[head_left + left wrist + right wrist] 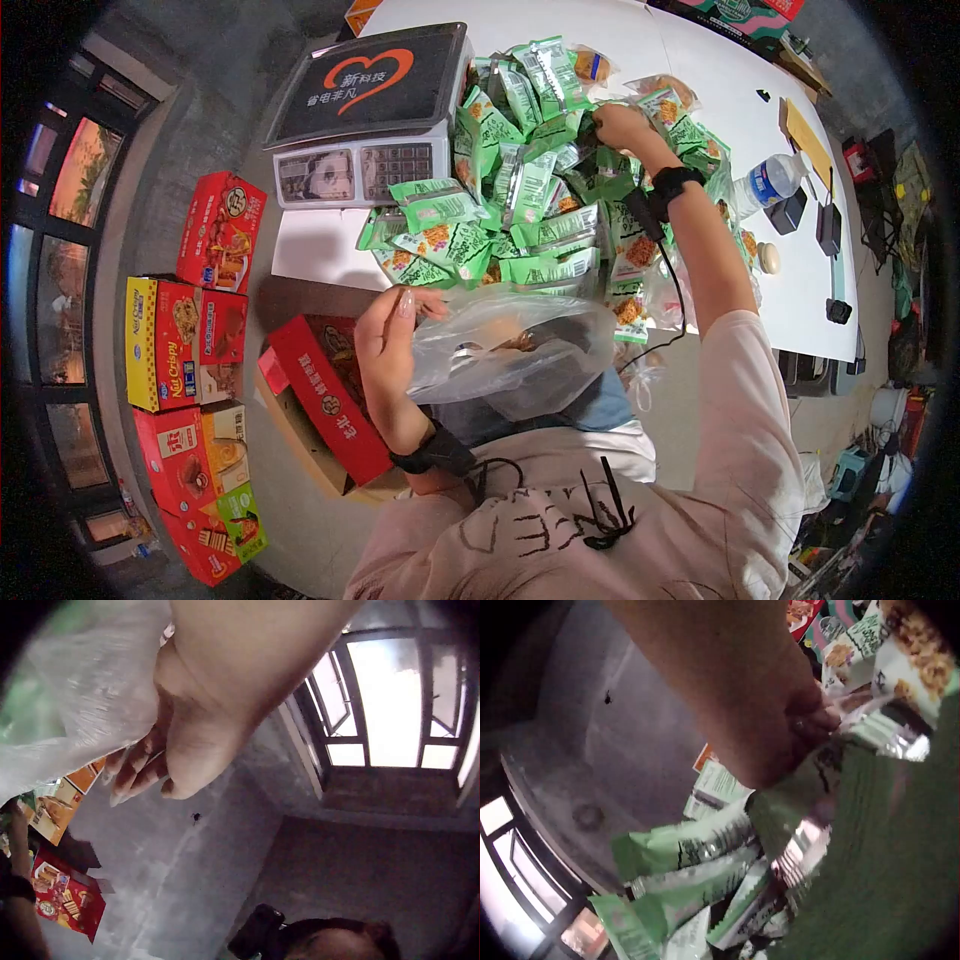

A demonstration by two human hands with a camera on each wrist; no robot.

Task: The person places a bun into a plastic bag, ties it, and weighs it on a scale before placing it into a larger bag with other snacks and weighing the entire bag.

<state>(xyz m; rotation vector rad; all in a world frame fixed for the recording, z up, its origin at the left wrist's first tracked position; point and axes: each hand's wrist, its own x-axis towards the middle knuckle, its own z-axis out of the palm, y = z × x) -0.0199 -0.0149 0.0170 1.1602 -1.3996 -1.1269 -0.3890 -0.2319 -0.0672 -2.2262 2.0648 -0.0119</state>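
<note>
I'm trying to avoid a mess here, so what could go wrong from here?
The green packets are heaped up to the near edge of the table, so some might slide off if the right hand disturbs the pile. The dark cable trailing beside them could snag one. The thin plastic bag looks limp, with only the left hand at its rim, so its mouth may sag closed.

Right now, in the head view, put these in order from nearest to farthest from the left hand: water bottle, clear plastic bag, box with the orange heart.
1. Clear plastic bag, right beside the left hand.
2. Box with the orange heart, ahead, slightly left.
3. Water bottle, far off to the right.
</note>
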